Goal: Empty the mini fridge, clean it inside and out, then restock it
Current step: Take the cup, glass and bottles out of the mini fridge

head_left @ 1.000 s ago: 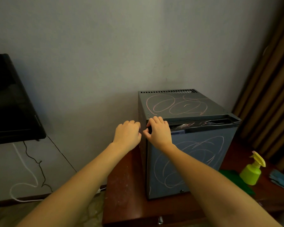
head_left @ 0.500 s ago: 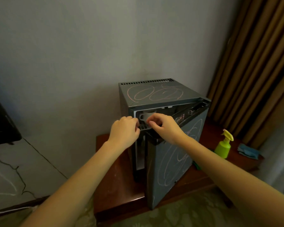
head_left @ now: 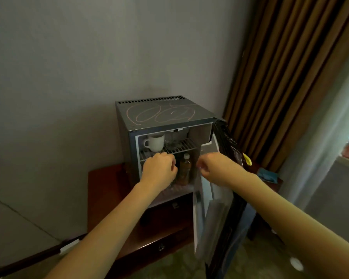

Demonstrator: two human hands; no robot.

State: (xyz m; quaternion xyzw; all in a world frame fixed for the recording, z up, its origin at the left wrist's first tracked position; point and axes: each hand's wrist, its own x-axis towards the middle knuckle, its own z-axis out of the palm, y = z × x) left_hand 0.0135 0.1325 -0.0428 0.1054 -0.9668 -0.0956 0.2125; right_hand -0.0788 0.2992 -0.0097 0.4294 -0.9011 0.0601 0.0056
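Mini fridge stands at the back edge of the wooden table, close against the wall, with its opening facing the table's front edge. Its door hangs wide open on the right side, the inner lining turned toward the opening.

The left hand is in front of the lower compartment, just below the front rim of the wire shelf. Its fingers are curled in, and I cannot tell whether they close on anything. The right hand is at the top free corner of the door, fingers curled, and appears to grip that edge, though blur makes it unsure.

Emptying looks like the step in hand, and nothing seems to be out yet. A bottle stands upright on the fridge floor, its long axis vertical and its white cap up. It lies between the two hands and a little deeper in, just to the right of the left hand's knuckles, so the left hand is the nearer one. A short reach forward and right would meet its side.

Above the left hand a white mug sits upright on the shelf, handle pointing left toward the fridge wall. Clear glasses stand just beside it to the right.
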